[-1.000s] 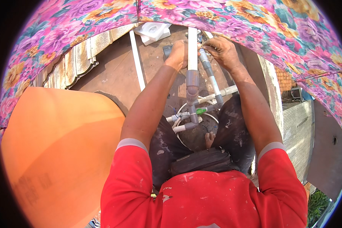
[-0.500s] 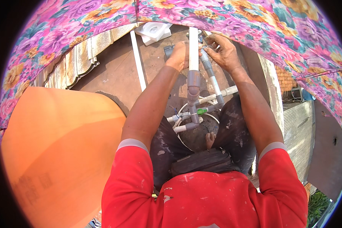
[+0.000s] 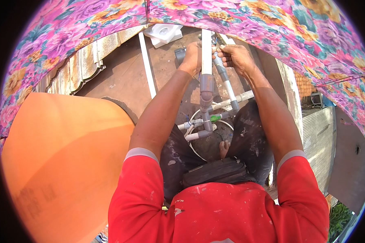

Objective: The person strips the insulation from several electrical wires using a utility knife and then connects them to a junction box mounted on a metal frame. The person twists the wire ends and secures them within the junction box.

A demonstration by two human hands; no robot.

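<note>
A thick white pipe (image 3: 206, 52) rises in the middle, with a grey coupling (image 3: 207, 87) at its lower part. Just left of it is my left hand (image 3: 191, 57), curled closed; the pipe hides its fingertips and whatever they grip. On the other side my right hand (image 3: 238, 58) pinches thumb and forefinger together beside the top of a thinner pipe with grey fittings (image 3: 222, 73). What lies in that pinch is too small to make out. Both hands are close together. Below them, a valve with a green handle (image 3: 215, 118) joins the pipework.
A floral canopy (image 3: 247, 26) arches over the top. White foam packing (image 3: 163, 34) lies at the far side, near a dark grey round fitting (image 3: 180, 54). An orange panel (image 3: 69, 162) stands at my left. Corrugated roofing (image 3: 82, 67) borders the far left; my knees flank the pipes.
My right hand has turned and its raised, spread fingers have curled into a pinch near the thinner pipe's top. My left hand has barely moved.
</note>
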